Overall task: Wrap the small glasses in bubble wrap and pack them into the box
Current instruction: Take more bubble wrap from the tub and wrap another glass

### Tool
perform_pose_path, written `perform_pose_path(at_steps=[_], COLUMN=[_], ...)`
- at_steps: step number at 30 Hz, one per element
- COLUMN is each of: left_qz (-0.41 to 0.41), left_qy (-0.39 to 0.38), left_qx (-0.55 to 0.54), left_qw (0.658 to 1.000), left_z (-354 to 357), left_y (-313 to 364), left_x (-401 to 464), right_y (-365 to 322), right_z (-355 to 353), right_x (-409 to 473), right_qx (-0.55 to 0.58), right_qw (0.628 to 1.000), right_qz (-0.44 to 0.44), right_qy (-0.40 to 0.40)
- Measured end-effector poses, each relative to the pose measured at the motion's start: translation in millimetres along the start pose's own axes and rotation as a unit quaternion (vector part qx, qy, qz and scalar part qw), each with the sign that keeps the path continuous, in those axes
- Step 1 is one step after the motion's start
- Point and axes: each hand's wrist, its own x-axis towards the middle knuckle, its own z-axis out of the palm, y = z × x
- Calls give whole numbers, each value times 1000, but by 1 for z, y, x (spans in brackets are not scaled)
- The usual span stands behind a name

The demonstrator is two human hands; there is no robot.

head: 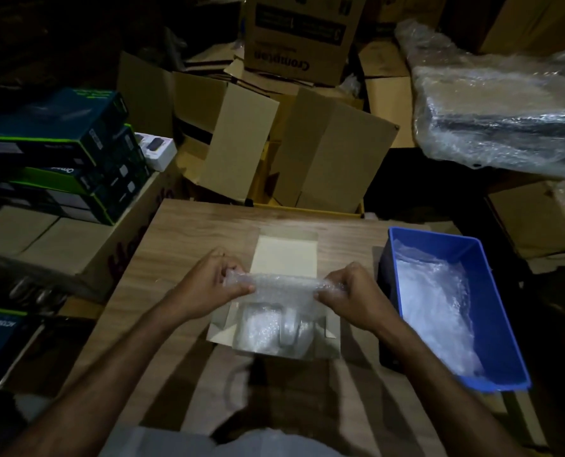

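You hold the bubble-wrapped roll [284,285] at frame centre over the open box [332,324], left hand [208,285] and right hand [353,291] pinching its ends. Loosen either pinch and the wrap may unroll, dropping glass onto the wrapped bundle [264,331] below.

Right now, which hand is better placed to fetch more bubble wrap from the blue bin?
Probably the right hand: the blue bin sits just beside it, though both hands pinch the wrapped roll.
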Motion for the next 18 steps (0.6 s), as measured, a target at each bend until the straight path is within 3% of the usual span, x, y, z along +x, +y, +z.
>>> perform_pose_path(at_steps=[2,5,8,11,13,15,18], left_qz=[-15,-51,-74,-107,-118,-135,-122], left_qy=[-42,-79,-20,77,82,8,-203], left_qx=[-124,-252,-304,-351,-356,-342,-293], left_qw=[991,963,950,927,923,930,926], left_z=[-8,-10,3,15,20,15,-16], left_y=[7,14,15,10,5,-3,-12], left_x=[-4,-10,-11,-13,-16,-19,-24], right_y=[-2,-17,-33,-40,-38,-36,-35], right_z=[-11,-23,-17,-10,-6,-4,-14], right_x=[0,-4,-5,-8,-12,-12,-8], right_qx=[47,239,344,420,426,439,435], right_qw=[999,969,937,898,890,884,885], right_qz=[3,28,56,118,140,144,130], right_qy=[-20,-53,-1,-65,-90,-74,-104])
